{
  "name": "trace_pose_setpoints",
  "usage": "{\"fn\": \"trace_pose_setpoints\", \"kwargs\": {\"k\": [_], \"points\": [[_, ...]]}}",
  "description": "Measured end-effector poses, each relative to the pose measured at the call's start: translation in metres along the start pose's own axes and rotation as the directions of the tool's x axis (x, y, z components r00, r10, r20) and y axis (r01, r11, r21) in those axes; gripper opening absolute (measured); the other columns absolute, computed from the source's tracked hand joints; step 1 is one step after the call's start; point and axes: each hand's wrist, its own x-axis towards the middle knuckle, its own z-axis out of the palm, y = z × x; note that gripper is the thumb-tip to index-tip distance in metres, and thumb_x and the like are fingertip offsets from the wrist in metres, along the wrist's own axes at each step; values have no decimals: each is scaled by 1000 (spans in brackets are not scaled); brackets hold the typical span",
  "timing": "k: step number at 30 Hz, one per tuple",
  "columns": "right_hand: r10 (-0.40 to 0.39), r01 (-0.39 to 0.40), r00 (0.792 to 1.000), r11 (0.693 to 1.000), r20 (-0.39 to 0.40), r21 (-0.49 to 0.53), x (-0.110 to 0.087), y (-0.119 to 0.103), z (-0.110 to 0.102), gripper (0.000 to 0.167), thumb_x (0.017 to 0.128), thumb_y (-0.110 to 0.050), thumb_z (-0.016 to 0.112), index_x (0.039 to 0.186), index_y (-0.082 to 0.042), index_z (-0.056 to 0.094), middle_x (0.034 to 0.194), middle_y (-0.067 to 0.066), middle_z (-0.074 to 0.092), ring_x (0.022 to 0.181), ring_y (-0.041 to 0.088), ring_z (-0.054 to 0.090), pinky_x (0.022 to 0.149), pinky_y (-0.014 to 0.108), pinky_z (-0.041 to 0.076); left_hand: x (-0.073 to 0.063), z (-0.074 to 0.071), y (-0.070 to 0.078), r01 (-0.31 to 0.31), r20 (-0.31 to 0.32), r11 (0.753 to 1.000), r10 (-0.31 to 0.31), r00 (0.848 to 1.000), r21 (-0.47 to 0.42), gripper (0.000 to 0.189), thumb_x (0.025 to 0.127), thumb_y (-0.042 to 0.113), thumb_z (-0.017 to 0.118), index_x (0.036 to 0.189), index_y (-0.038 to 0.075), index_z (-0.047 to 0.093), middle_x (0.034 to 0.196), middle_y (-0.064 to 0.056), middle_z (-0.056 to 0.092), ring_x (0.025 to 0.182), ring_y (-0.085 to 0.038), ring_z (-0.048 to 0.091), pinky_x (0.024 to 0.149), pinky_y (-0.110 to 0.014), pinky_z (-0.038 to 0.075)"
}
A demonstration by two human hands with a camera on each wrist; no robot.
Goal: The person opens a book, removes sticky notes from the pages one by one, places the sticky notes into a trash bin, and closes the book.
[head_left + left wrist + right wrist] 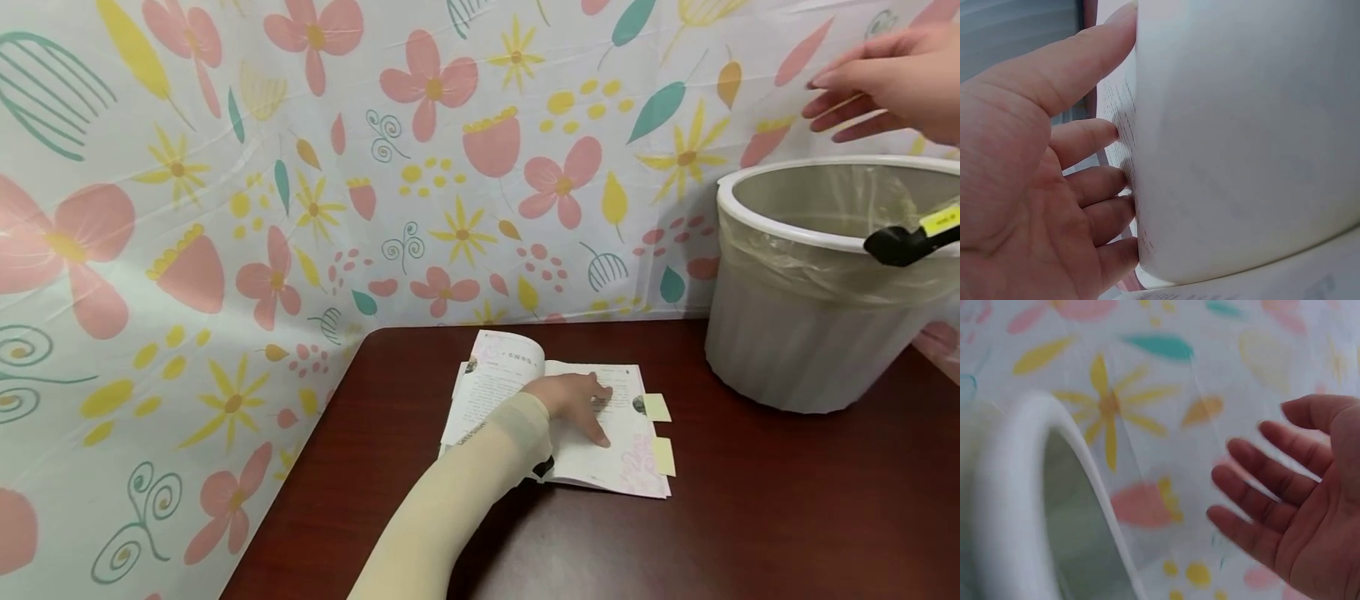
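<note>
An open book [480,400] lies on the dark red table, and my left hand [576,402] rests on its right page with the fingers spread. In the left wrist view, the fingertips of the left hand [1054,194] touch printed paper, beside a large pale page [1241,137]. High at the right, my right hand [900,87] hovers over a grey bin [795,333] with a clear liner. Nothing is in the right hand [1297,487], its fingers loosely extended apart from the white rim of the bin [1019,487].
Two pale yellow sticky tabs [657,407] stick out from the book's right edge. A black object with a yellow label [900,246] crosses in front of the bin's rim. Behind the table [750,483] hangs a flower-patterned cloth [420,208].
</note>
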Motion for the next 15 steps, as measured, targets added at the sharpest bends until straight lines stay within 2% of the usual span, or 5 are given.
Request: {"fn": "trace_pose_setpoints", "kwargs": {"k": [4,7,10,11,15], "points": [[-203,204,979,977,28,-61,-30,-19,41,18,105,-17,58,115,-13,72,88,-16,77,78,-1,71,65,11,55,-1,0,-1,0,-5,1000,0,1000,-18,93,75,56,88,154,48,40,172,16,18,158,-7,23,125,-29,29],[-252,268,961,952,116,-147,-54,-30,75,19,103,-14,62,117,-5,71,94,-11,79,83,2,72,71,12,55,-2,0,-1,-7,-7,1000,6,1000,-25,93,75,55,87,155,47,41,172,14,18,158,-7,23,125,-29,28],[-287,334,931,919,225,-210,-77,-29,110,19,101,-12,65,117,-7,74,100,-7,78,86,5,73,77,12,54,-3,-1,-1,-7,-2,1000,7,1000,-28,93,76,55,87,155,46,40,172,14,18,158,-7,23,125,-29,28],[-299,360,918,905,261,-228,-84,-26,122,18,100,-11,66,117,-10,75,102,-7,78,88,5,72,78,11,53,-4,0,-1,-9,-1,1000,9,1000,-30,93,76,55,87,155,46,40,172,14,18,158,-7,23,126,-29,28],[-365,488,828,843,426,-226,-108,6,168,22,99,-10,68,116,-22,75,105,-10,76,93,5,71,83,14,52,-4,-1,-1,-11,-1,999,10,1000,-37,95,75,55,88,156,45,39,172,13,18,158,-8,24,126,-29,28]]}}
